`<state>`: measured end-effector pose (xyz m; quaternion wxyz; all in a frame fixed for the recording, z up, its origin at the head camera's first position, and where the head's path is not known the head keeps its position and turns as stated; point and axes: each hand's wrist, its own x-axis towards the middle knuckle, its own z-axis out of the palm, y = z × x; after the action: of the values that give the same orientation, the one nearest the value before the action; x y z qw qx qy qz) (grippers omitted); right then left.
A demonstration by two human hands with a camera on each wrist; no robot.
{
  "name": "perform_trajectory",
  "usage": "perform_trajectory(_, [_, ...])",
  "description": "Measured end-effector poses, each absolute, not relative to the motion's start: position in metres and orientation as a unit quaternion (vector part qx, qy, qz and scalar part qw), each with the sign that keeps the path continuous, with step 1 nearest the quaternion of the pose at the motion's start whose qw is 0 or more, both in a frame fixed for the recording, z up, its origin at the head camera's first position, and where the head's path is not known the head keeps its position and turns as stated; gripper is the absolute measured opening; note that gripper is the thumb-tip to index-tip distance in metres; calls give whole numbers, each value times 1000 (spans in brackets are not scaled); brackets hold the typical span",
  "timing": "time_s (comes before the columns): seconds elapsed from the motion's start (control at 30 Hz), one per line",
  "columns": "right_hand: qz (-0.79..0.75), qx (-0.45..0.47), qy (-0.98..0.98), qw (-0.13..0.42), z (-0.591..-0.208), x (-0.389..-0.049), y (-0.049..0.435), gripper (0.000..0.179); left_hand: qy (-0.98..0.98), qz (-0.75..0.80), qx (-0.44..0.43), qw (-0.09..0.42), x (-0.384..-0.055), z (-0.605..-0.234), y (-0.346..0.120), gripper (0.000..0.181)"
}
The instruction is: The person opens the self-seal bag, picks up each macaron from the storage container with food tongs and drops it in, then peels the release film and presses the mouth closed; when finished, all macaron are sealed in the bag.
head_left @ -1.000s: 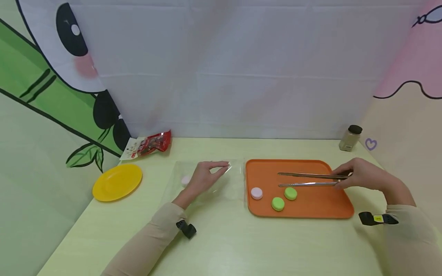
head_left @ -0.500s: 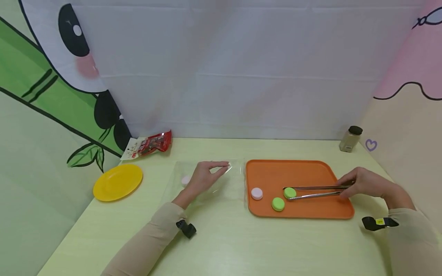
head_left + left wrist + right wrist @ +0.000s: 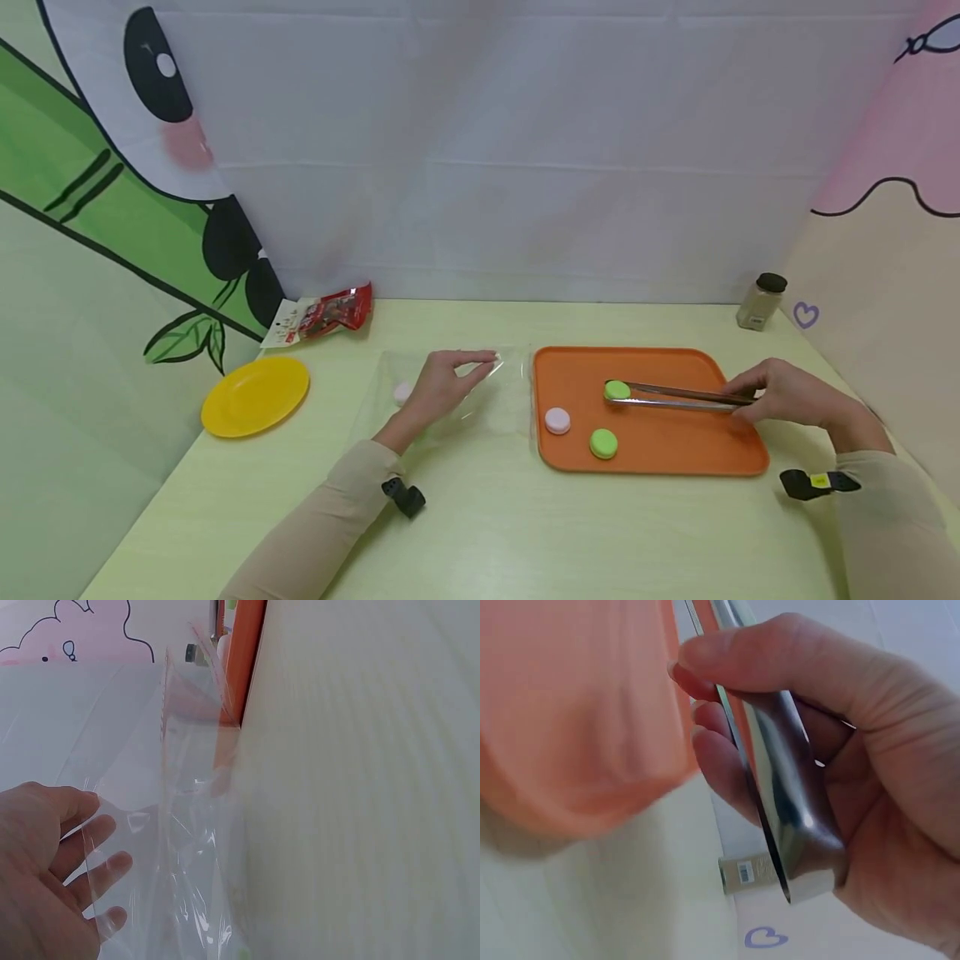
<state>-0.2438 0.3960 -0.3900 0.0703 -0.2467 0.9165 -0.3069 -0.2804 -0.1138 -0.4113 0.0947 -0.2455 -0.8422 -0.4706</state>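
My right hand [image 3: 787,400] grips metal tongs [image 3: 780,772] near their closed end. Between the tongs' tips is a green macaron [image 3: 617,390], raised over the orange tray [image 3: 675,450]. A second green macaron [image 3: 603,443] and a pink macaron [image 3: 557,421] lie on the tray's left part. With thumb and fingertips, my left hand [image 3: 444,385] pinches the upper layer of a clear plastic bag [image 3: 195,862], lifting it at its mouth beside the tray. Another pink macaron [image 3: 403,392] shows through the bag, partly hidden by the left hand.
A yellow plate [image 3: 255,397] lies at the table's left edge. Behind it is a red and white snack packet [image 3: 330,312]. At the back right stands a small jar [image 3: 761,302] with a black lid. A white sheet [image 3: 525,167] hangs behind the table.
My right hand lowered the tongs around a green macaron, closed them on it, and lifted it up and slightly left. The left hand has stayed at the bag.
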Motion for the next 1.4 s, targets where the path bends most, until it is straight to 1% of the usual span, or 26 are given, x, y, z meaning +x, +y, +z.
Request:
perform_trajectory(0.3, [-316, -246, 915, 56, -380, -245, 360, 26, -841, -465, -254, 107, -281, -412, -114, 21])
perform_trajectory(0.43, [-323, -243, 913, 53, -381, -247, 346, 25, -842, -466, -251, 105, -281, -411, -114, 21])
perform_trajectory(0.73, [-331, -273, 902, 51, -382, -245, 319, 25, -842, -472, -243, 93, -281, -411, -113, 21])
perform_trajectory(1.0, [-305, -319, 898, 11, -387, -252, 288, 25, -842, -476, -239, 90, -280, -412, -114, 21])
perform_trajectory(1.17, [-262, -325, 909, -15, -385, -253, 267, 25, -843, -474, -240, 88, -281, -414, -115, 21])
perform_trajectory(1.33, [-231, -331, 914, -29, -382, -252, 247, 22, -845, -470, -238, 90, -282, -411, -116, 22])
perform_trajectory(1.4, [-224, -331, 916, -21, -384, -253, 240, 21, -846, -469, -238, 88, -282, -411, -116, 22])
